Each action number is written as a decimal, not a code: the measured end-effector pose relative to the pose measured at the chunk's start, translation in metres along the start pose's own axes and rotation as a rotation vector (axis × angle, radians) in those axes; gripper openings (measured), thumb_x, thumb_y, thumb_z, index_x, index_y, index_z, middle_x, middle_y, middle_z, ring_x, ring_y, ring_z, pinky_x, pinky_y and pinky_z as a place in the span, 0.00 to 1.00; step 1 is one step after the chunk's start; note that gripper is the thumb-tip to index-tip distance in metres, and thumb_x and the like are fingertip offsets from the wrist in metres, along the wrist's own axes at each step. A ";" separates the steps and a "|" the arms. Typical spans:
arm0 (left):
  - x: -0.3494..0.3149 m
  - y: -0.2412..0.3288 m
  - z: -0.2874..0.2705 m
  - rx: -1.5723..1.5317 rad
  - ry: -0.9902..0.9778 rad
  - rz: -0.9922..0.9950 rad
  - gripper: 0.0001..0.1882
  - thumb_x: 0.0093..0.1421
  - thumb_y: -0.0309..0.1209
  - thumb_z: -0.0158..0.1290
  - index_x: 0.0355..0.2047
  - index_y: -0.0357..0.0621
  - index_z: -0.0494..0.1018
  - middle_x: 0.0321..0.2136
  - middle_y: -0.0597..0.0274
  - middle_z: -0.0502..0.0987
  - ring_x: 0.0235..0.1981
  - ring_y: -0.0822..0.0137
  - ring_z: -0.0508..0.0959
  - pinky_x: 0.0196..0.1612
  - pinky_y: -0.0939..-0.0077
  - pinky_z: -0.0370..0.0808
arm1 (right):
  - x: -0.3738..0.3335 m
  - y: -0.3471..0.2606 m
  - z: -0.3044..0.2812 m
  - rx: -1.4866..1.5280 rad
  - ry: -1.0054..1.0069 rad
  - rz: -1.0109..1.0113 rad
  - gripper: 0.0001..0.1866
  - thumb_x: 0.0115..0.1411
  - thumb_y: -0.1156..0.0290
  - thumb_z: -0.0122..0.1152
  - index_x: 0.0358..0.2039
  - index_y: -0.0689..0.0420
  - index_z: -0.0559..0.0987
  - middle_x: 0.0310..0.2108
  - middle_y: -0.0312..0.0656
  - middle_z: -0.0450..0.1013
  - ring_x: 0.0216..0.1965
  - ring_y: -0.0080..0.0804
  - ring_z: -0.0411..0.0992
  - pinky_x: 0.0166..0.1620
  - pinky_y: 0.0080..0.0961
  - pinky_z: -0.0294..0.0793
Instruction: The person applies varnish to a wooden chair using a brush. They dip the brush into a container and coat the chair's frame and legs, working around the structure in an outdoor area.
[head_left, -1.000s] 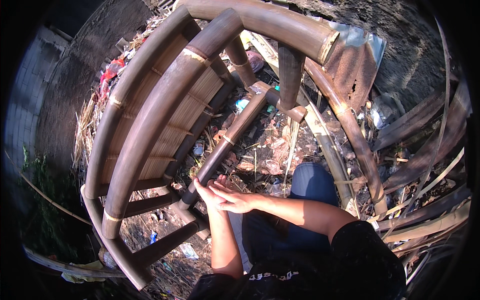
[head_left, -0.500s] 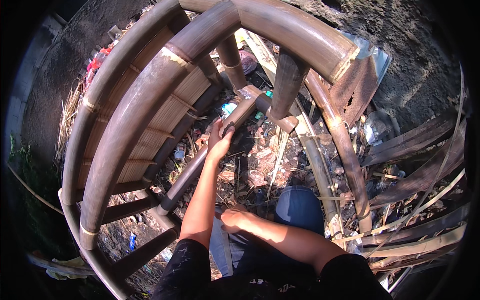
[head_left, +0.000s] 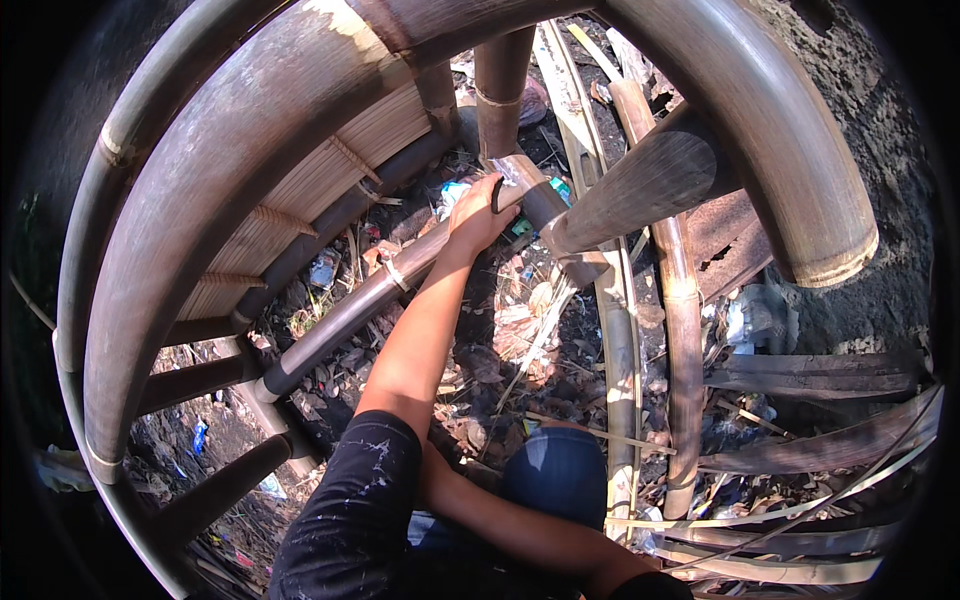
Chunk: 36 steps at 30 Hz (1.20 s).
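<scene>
My left hand (head_left: pixel 481 214) is closed around the far end of a brown bamboo pole (head_left: pixel 345 318), close to where it meets a short crosspiece (head_left: pixel 536 200). A small dark patch shows between thumb and forefinger; whether it is a held piece or a gap is unclear. The pole belongs to a bamboo chair frame with a thick curved rail (head_left: pixel 225 150) and a slatted panel (head_left: pixel 290 215) on the left. My right forearm (head_left: pixel 520 520) crosses below my left arm, which hides the right hand.
A stout bamboo post (head_left: pixel 640 185) slopes up under the thick cut rail end (head_left: pixel 820 200). Long bamboo poles (head_left: pixel 683 350) lie to the right, with split strips (head_left: pixel 830 450) beyond. Dry leaves and litter (head_left: pixel 520 330) cover the ground. My knee (head_left: pixel 555 475) is just below.
My left hand has slid up the pole toward the crosspiece. The view has shifted closer to the frame. My right hand, partly visible before, is now behind my left arm.
</scene>
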<state>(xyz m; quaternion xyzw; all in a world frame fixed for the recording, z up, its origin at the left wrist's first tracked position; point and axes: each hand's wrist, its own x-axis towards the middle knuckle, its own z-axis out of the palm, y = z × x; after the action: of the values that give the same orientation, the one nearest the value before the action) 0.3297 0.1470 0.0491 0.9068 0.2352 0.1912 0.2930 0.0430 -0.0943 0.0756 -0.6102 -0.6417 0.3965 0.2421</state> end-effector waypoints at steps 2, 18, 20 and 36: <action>-0.003 -0.005 0.001 0.035 0.009 0.023 0.37 0.55 0.41 0.68 0.63 0.45 0.69 0.56 0.47 0.76 0.58 0.46 0.75 0.62 0.57 0.71 | 0.000 0.001 0.009 -0.013 -0.029 -0.030 0.28 0.67 0.56 0.54 0.66 0.46 0.72 0.66 0.44 0.69 0.67 0.43 0.67 0.58 0.45 0.73; -0.001 -0.005 0.004 0.060 0.038 0.082 0.34 0.56 0.39 0.68 0.62 0.47 0.73 0.54 0.51 0.77 0.56 0.48 0.76 0.61 0.58 0.73 | -0.008 -0.004 -0.023 0.014 -0.012 -0.012 0.25 0.66 0.58 0.56 0.62 0.47 0.75 0.63 0.44 0.72 0.66 0.45 0.67 0.59 0.49 0.70; 0.000 -0.005 0.004 0.086 0.042 0.088 0.34 0.56 0.40 0.67 0.62 0.47 0.73 0.54 0.51 0.77 0.55 0.47 0.76 0.60 0.57 0.73 | -0.008 0.000 -0.014 0.011 0.011 -0.037 0.23 0.66 0.58 0.56 0.61 0.47 0.77 0.62 0.44 0.73 0.65 0.45 0.68 0.58 0.49 0.70; -0.003 0.009 0.002 0.406 -0.045 0.120 0.34 0.63 0.45 0.58 0.66 0.44 0.68 0.52 0.49 0.75 0.50 0.47 0.77 0.52 0.53 0.75 | -0.013 -0.021 -0.074 -0.146 -0.290 0.041 0.19 0.65 0.58 0.58 0.48 0.57 0.84 0.63 0.62 0.69 0.55 0.48 0.73 0.54 0.45 0.70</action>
<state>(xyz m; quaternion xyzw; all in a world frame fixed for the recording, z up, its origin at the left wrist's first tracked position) 0.3311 0.1375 0.0527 0.9636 0.2080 0.1367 0.0977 0.0910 -0.0895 0.1370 -0.5754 -0.6844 0.4378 0.0938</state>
